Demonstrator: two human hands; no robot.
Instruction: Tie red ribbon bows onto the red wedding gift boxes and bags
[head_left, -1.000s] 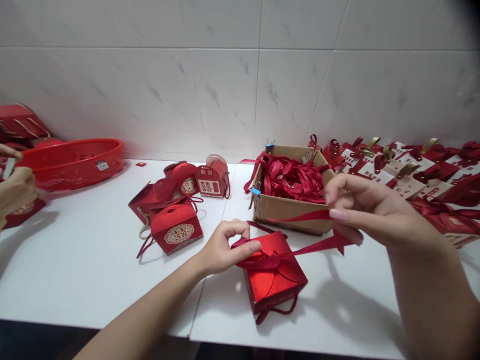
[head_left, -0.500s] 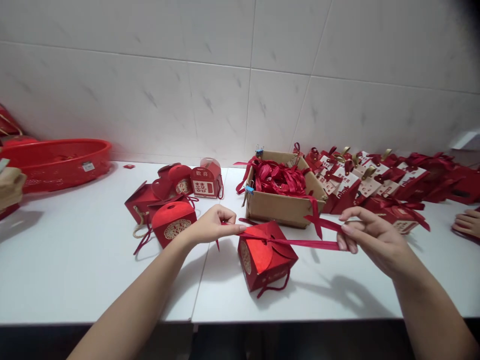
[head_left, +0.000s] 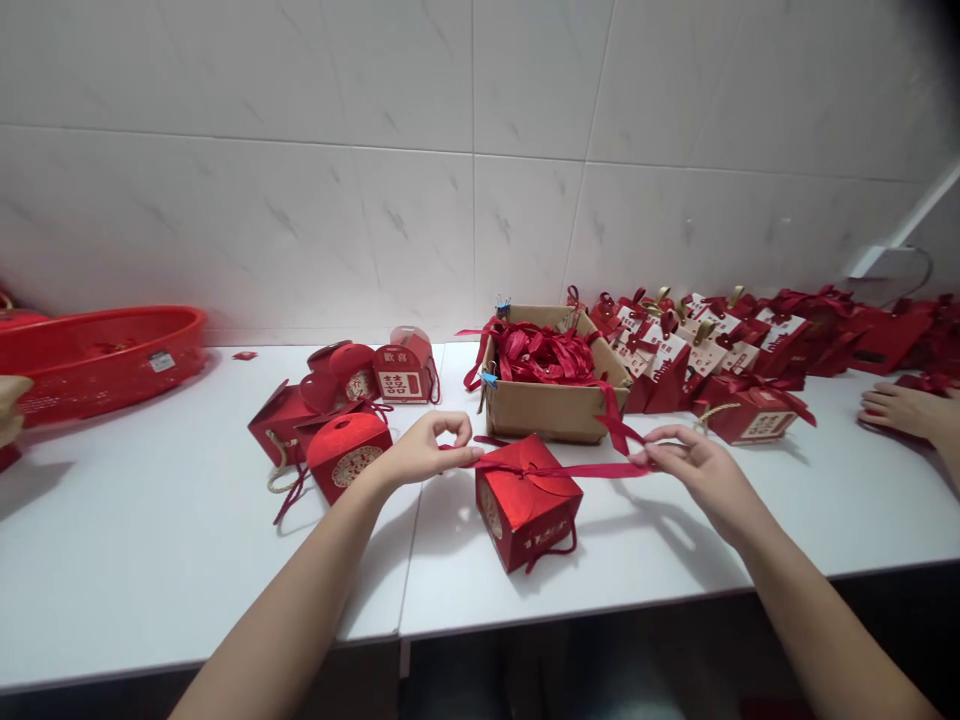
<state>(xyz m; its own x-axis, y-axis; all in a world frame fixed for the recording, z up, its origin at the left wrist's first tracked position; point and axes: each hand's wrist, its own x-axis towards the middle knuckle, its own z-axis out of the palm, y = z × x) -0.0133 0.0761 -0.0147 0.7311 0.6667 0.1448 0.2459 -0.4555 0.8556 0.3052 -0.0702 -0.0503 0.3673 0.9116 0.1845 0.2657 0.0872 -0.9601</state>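
White tiles back a white table (head_left: 150,560). Near its middle sits a shiny red paper gift box (head_left: 527,505). A thin red ribbon (head_left: 577,469) stretches across its top, pinched tight by the left hand (head_left: 427,450) and right hand (head_left: 694,470).

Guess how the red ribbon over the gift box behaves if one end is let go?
Likely floppy: the red ribbon looks thin, straight only while the left hand and right hand pull it over the gift box. Probably light; its glossy surface may slip.
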